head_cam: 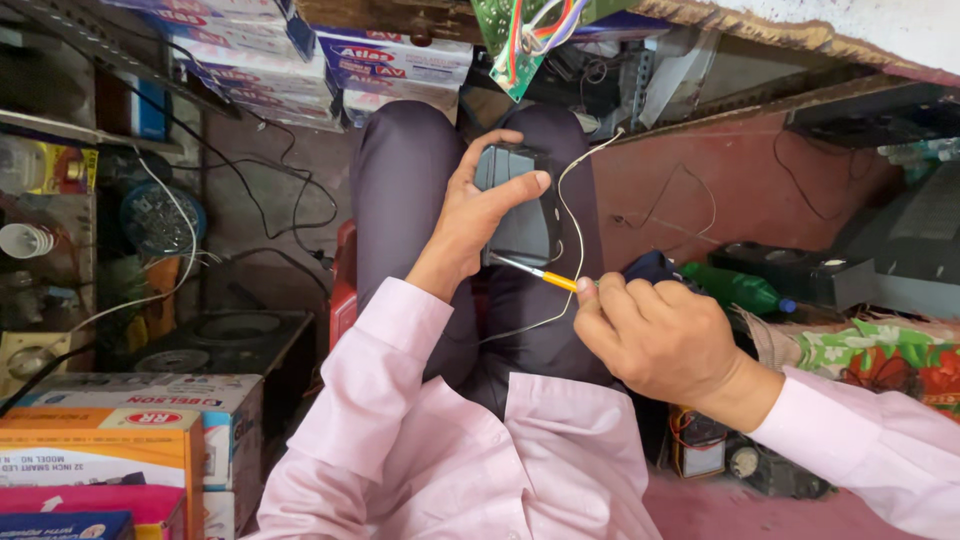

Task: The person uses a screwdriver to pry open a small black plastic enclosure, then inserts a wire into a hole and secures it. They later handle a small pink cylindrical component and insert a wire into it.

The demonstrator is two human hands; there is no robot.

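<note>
My left hand (pixel 478 208) grips a small dark grey box-shaped device (pixel 515 200) resting on my lap, thumb across its face. A thin white wire (pixel 570 200) loops from the device down over my dark trousers (pixel 410 200). My right hand (pixel 655 335) holds a yellow-handled screwdriver (pixel 540 272), its metal tip touching the lower edge of the device near my left wrist. Both arms wear pink sleeves.
Cardboard boxes (pixel 130 440) stack at the lower left. More boxes (pixel 390 60) and a green circuit board (pixel 520 40) lie ahead. A green bottle (pixel 735 288) and floral cloth (pixel 870 355) sit on the right, with dark electronics (pixel 800 270) and loose cables around.
</note>
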